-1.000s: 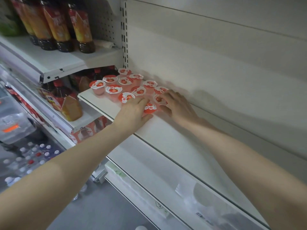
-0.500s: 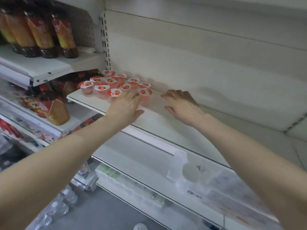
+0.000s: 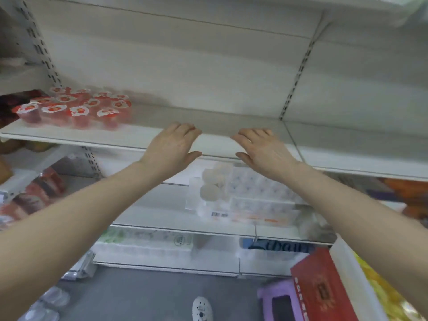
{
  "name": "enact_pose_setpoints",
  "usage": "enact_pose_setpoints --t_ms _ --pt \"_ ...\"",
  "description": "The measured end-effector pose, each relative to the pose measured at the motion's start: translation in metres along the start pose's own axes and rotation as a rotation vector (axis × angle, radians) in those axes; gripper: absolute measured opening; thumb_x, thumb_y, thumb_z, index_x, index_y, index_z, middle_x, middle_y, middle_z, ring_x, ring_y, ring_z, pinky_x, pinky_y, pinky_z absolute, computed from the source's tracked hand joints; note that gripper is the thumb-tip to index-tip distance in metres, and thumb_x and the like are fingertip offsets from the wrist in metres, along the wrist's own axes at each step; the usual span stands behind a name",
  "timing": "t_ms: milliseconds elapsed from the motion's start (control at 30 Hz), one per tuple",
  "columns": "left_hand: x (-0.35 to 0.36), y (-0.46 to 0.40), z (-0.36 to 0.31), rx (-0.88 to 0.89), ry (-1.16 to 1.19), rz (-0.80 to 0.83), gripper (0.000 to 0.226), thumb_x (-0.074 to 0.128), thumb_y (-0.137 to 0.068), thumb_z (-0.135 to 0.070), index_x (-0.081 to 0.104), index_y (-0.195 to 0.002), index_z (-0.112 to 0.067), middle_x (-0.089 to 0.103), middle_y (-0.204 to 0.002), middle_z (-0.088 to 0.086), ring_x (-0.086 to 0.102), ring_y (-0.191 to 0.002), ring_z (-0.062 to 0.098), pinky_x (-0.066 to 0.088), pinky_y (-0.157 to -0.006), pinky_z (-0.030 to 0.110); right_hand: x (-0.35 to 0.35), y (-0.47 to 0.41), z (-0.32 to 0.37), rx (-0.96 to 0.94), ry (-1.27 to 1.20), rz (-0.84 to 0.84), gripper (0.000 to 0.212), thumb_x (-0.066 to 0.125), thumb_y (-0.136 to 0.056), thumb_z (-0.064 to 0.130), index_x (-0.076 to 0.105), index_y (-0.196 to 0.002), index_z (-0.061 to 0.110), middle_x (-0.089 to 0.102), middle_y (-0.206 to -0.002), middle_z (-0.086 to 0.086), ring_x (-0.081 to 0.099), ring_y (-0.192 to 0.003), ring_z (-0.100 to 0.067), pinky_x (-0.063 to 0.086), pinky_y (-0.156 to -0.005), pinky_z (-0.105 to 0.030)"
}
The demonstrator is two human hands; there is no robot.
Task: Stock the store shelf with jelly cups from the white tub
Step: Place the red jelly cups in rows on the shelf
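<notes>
Several red jelly cups [image 3: 76, 107] with white-and-red lids stand in rows at the left end of the white shelf [image 3: 231, 126]. My left hand [image 3: 172, 147] hovers over the shelf's front edge, well right of the cups, palm down, fingers loosely apart, holding nothing. My right hand [image 3: 261, 148] is beside it to the right, also palm down and holding nothing. A gap of bare shelf lies between the two hands. The white tub is not in view.
Below are a pack of white rolls [image 3: 245, 195] and more packaged goods [image 3: 148, 242]. Bottled drinks [image 3: 34, 193] sit lower left. A red box [image 3: 322, 288] and purple stool [image 3: 275, 300] are at the lower right, a shoe [image 3: 202, 309] on the grey floor.
Both hands have left the jelly cups and moved right along the shelf's front edge. The view has swung right, so the cups now sit at the far left.
</notes>
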State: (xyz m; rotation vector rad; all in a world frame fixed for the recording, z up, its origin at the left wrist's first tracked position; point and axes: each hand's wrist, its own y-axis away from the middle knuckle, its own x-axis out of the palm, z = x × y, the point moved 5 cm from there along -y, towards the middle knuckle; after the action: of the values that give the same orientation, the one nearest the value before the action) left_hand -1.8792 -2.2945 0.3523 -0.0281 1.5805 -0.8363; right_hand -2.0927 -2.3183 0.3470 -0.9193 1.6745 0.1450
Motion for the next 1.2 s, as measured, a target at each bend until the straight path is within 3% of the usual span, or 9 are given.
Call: enact_pose_setpoints --t_ms 300,567,933,1100,1200 --pt "0.021 -0.035 -0.159 0.259 0.175 -0.014 0.050 0.073 -0.081 -0.030 0.059 -0.122 -0.005 0.061 -0.119 0.013 0.056 -0.104 0.036 0.049 -0.089 0.042 -0.024 0.174 -0.051 0.194 0.097 0.108 0.046 0.042 -0.092 0.040 0.055 -0.128 0.013 0.059 -0.122 -0.007 0.057 -0.105 -0.030 0.041 -0.085 -0.041" --pt "0.069 -0.070 -0.318 0.439 0.278 0.046 0.054 0.071 -0.081 -0.034 0.058 -0.124 -0.005 0.060 -0.121 0.014 0.055 -0.106 0.034 0.045 -0.092 0.040 -0.028 0.337 -0.113 0.355 0.130 0.187 0.045 0.062 -0.088 0.035 0.056 -0.127 0.013 0.060 -0.119 -0.008 0.057 -0.107 -0.031 0.041 -0.085 -0.042" --pt "0.163 -0.098 -0.531 0.502 0.422 0.234 0.052 0.071 -0.082 -0.038 0.059 -0.124 -0.009 0.061 -0.121 0.009 0.056 -0.108 0.032 0.048 -0.090 0.040 0.008 0.555 -0.230 0.609 0.046 0.459 0.055 0.074 -0.079 0.026 0.056 -0.130 0.013 0.060 -0.124 -0.009 0.058 -0.110 -0.031 0.045 -0.086 -0.042" --pt "0.210 -0.099 -0.591 0.480 0.449 0.367 0.053 0.069 -0.084 -0.038 0.057 -0.127 -0.011 0.060 -0.122 0.009 0.055 -0.109 0.030 0.046 -0.093 0.041 0.040 0.617 -0.273 0.656 -0.006 0.529 0.061 0.083 -0.066 0.014 0.061 -0.123 0.010 0.065 -0.116 -0.013 0.065 -0.093 -0.036 0.051 -0.075 -0.043" --pt "0.234 -0.097 -0.611 0.436 0.452 0.442 0.053 0.067 -0.085 -0.037 0.055 -0.130 -0.011 0.058 -0.126 0.009 0.053 -0.112 0.030 0.045 -0.095 0.039 0.060 0.643 -0.297 0.695 -0.039 0.582 0.057 0.081 -0.067 0.010 0.061 -0.120 0.008 0.066 -0.113 -0.014 0.064 -0.091 -0.037 0.051 -0.077 -0.044"
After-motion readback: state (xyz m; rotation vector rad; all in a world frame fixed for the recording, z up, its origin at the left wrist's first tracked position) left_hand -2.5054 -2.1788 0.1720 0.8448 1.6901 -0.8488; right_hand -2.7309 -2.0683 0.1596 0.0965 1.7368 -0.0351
